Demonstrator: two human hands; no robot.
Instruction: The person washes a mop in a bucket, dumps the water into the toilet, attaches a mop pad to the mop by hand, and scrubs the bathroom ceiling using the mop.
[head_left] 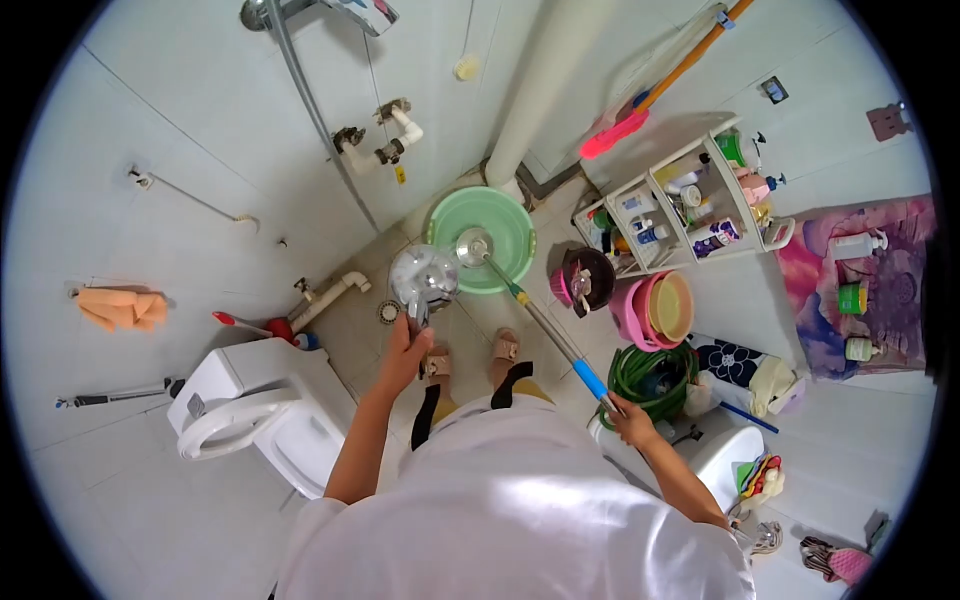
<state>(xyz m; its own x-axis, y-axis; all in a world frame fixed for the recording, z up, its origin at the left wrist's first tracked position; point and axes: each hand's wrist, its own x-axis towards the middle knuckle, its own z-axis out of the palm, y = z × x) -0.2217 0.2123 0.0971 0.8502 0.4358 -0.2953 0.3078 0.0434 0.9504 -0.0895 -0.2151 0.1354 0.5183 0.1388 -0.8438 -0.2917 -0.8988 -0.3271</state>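
Observation:
My left hand is closed around the handle of a shiny, round, silver dipper-like vessel, held beside the basin's left rim. Reflections make its inside hard to read. My right hand grips the blue and metal section of a long pole. The pole slopes up and left to a round, pale metallic head, which is over or inside a light green basin. Whether the head touches the basin's bottom, I cannot tell. The basin stands on the tiled floor near the corner pipe.
A white toilet is on the left. To the right are a dark basket, a pink basin, a coiled green hose and a white shelf rack with bottles. A white vertical pipe rises behind the green basin.

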